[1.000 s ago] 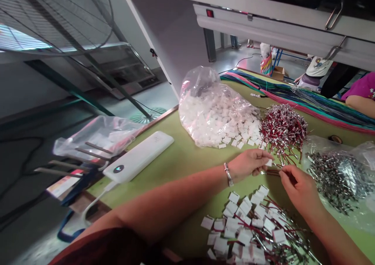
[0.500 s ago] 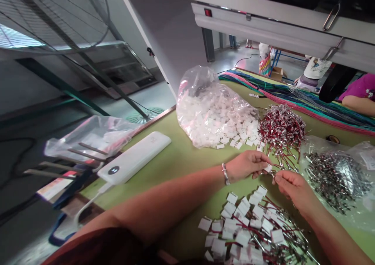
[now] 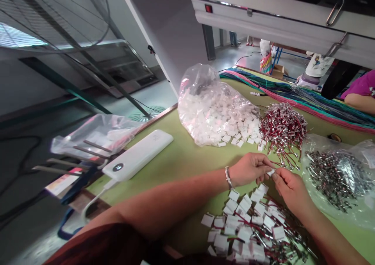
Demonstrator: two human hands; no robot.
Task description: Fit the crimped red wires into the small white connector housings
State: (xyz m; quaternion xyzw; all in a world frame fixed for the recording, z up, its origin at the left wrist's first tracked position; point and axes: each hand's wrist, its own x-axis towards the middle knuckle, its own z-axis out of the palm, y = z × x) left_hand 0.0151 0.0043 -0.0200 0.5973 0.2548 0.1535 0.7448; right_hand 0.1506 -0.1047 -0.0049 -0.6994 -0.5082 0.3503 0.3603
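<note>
A small white plastic connector housing (image 3: 271, 172) is pinched between the thumb and fingers of my left hand (image 3: 251, 169). Against its right edge, the closed fingertips of my right hand (image 3: 290, 184) grip a short wire with a metal terminal, now mostly hidden by the fingers. Below both hands lies a pile of white connectors with red and dark wires (image 3: 244, 233) attached. Just beyond my hands is a heap of red wires with silvery terminals (image 3: 283, 124). A clear plastic bag (image 3: 202, 101) spills loose white housings onto the green table (image 3: 187, 161).
On the right lies a clear bag of dark terminal wires (image 3: 336, 179), near a roll of tape (image 3: 334, 137). Long coloured wires (image 3: 295, 97) run along the far edge. A white power bank (image 3: 140, 153) with a cable sits left. Another person's arm (image 3: 359, 102) rests at far right.
My hands have come closer together, and the right fingertips now meet the housing. The wire end that showed between them is now covered. The whole view has shifted slightly.
</note>
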